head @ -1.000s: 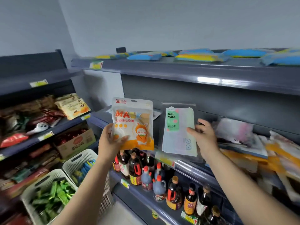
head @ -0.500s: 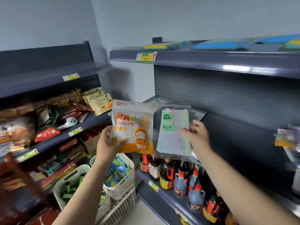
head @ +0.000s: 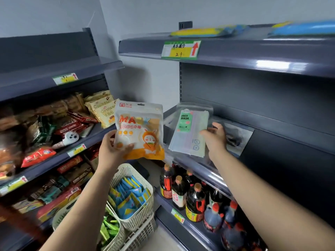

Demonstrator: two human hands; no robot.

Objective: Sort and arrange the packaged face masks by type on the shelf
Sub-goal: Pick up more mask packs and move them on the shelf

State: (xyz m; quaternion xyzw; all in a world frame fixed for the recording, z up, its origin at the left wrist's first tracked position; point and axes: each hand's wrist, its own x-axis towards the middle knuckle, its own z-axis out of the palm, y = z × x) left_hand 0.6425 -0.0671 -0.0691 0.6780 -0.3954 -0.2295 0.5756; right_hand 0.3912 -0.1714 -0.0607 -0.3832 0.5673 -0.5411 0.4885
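Clearly the left hand (head: 110, 151) gripped the orange children's mask pouch (head: 139, 131) and the right hand (head: 214, 137) pinched the clear FACE MASK packet (head: 190, 131) above the middle shelf (head: 203, 171), which probably called for laying each flat, apart.

Middle shelf, right: the dark grey metal middle shelf (head: 272, 142) lies bare to the far right, under the grey upper shelf (head: 253, 55).
Middle shelf, left end: a clear flat packet (head: 237, 136) lies there, just behind the right hand (head: 215, 136).
Below: dark sauce bottles with orange caps (head: 192, 194) crowd the lower shelf.
Floor gap: white plastic lattice baskets (head: 134, 196) fill it.
Left unit: brown and red snack packets (head: 59, 124) pack its shelves.
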